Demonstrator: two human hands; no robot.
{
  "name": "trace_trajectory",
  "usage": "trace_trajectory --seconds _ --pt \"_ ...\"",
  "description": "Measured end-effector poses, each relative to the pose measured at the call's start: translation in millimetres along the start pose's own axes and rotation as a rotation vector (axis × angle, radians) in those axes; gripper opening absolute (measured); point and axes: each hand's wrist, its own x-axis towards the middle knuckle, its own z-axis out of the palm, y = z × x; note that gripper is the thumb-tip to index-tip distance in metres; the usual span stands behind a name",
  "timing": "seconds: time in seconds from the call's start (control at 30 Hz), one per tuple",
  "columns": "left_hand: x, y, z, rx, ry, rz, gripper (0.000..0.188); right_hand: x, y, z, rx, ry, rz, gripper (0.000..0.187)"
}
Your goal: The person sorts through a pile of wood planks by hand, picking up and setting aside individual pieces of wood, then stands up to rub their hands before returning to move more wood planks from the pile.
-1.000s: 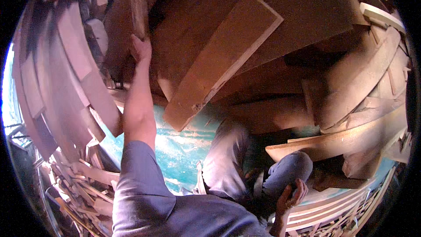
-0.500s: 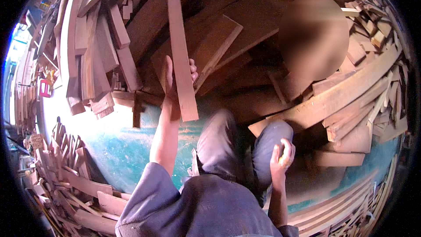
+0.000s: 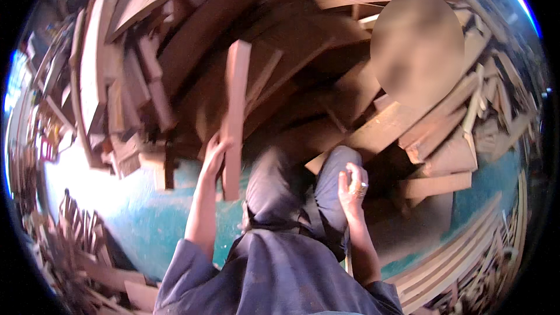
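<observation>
My left hand (image 3: 216,153) is closed round a long, squared piece of wood (image 3: 235,105), gripping it near its lower half. The piece stands nearly upright in the view and shows two faces, with its bottom end beside my left knee. My right hand (image 3: 352,189) lies at my right knee with its fingers curled. A shiny band shows on one finger; whether anything sits inside the curl cannot be made out. Just beyond my knees, a thick wooden plank (image 3: 385,131) slants across the pile.
Stacked boards (image 3: 96,76) lean at the left. More offcuts (image 3: 446,154) lie heaped at the right, partly behind a blurred oval patch. Long strips (image 3: 449,268) lie at the lower right, small scraps (image 3: 87,239) at the lower left. The floor (image 3: 146,221) is green.
The wood piece in my left hand has come lower and nearer to me and turned, so that a narrow side shows. The whole view has shifted; my right hand stays by my knee.
</observation>
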Motion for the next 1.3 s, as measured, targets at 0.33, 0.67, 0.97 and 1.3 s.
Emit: trace_trajectory --seconds 0.33,0.67,0.97,1.3 --pt "-126 -32 -12 0.365 -0.049 -0.163 0.043 0 -3 -2 0.026 -0.019 -0.001 0.032" --pt "110 201 261 0.463 -0.544 0.540 0.052 5 -2 4 0.016 0.028 0.066 0.031" --pt "56 540 485 0.157 -0.239 1.493 0.096 8 -8 -4 0.043 0.024 0.115 0.029" --pt "138 -33 104 0.932 -0.044 0.334 0.073 19 -16 0 0.111 -0.008 0.018 0.027"
